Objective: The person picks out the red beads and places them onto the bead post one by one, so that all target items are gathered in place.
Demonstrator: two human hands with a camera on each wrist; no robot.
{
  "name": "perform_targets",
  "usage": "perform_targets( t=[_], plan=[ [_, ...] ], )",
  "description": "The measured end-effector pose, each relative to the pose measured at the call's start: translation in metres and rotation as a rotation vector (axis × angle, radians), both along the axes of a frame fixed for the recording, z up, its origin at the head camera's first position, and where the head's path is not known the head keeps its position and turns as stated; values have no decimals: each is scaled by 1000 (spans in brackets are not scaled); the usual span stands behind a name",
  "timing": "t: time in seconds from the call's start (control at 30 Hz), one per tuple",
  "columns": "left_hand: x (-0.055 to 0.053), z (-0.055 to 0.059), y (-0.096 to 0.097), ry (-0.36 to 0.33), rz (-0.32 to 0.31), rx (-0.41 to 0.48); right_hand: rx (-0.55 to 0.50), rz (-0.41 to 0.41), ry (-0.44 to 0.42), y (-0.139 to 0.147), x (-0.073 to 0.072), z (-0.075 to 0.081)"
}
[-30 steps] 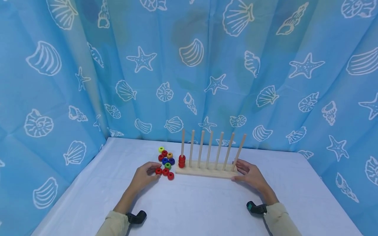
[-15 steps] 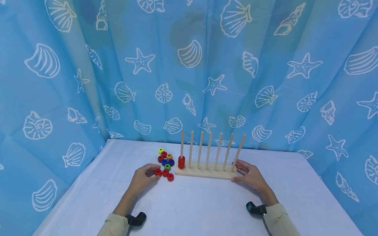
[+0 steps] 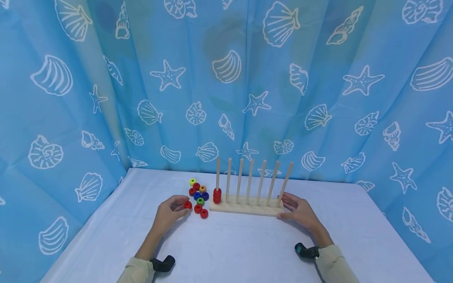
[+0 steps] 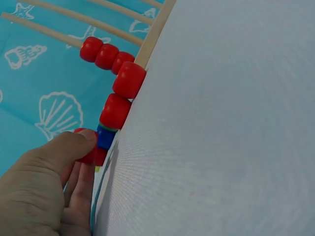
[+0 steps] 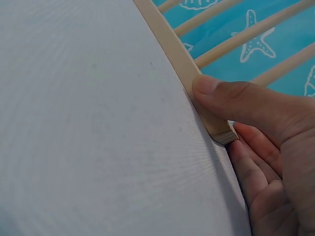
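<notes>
Peg board (image 3: 244, 210): pale wood base, 7 upright pegs; the landmark for all entries below.

Right hand (image 3: 300, 211): at the board's right end, partly closed, thumb on the front edge and fingers round the far side. The grip presumably steadies the base, the end being a hold that leaves most pegs unobstructed.

Left hand (image 3: 166, 215): left of the board, thumb and fingers nearly closed on 1 red bead (image 3: 187, 204), pinched by its sides. That hold probably leaves the bore free for a peg. Whether the bead is off the cloth cannot be told.

Stacked red beads (image 3: 217, 195): 3, threaded on the board's leftmost peg, resting at its foot; the peg holds them in line.

Loose beads (image 3: 200, 201): 9, just left of the board, between it and the left hand: 4 red, 2 blue, 1 green, 1 orange, 1 yellow. Grouped there, they seem set for easy reach by that hand.

White cloth (image 3: 226, 247): under the board and beads, spread flat over the surface, faintly creased.

Blue curtain (image 3: 226, 102): behind the board and to either side, hanging in folds, printed with white shells and starfish.
</notes>
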State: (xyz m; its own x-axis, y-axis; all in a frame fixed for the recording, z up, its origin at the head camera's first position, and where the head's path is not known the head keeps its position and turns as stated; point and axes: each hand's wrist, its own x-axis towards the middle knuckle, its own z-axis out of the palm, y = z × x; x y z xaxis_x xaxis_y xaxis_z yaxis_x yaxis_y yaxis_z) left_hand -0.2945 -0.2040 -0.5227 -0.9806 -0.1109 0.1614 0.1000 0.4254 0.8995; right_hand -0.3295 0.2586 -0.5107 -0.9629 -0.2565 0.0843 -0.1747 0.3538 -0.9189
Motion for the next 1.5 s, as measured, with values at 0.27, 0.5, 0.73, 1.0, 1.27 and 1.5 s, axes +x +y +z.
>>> perform_targets(
  t=[0.27,0.5,0.73,1.0,1.27,1.5],
  plan=[
    [3,0,-2,29,76,-58,1,17,18,-4,10,13],
    [3,-1,-4,42,72,-18,-1,8,-3,-2,5,7],
    [5,-3,-5,58,64,5,14,-5,5,6,-8,-17],
    [2,16,-3,125,59,95,39,-12,11,7,-9,-16],
    [-14,55,8,198,31,116,41,-21,1,9,-9,-16],
    [-27,95,15,235,-35,43,25,-15,-7,5,-10,-14]
  ],
)
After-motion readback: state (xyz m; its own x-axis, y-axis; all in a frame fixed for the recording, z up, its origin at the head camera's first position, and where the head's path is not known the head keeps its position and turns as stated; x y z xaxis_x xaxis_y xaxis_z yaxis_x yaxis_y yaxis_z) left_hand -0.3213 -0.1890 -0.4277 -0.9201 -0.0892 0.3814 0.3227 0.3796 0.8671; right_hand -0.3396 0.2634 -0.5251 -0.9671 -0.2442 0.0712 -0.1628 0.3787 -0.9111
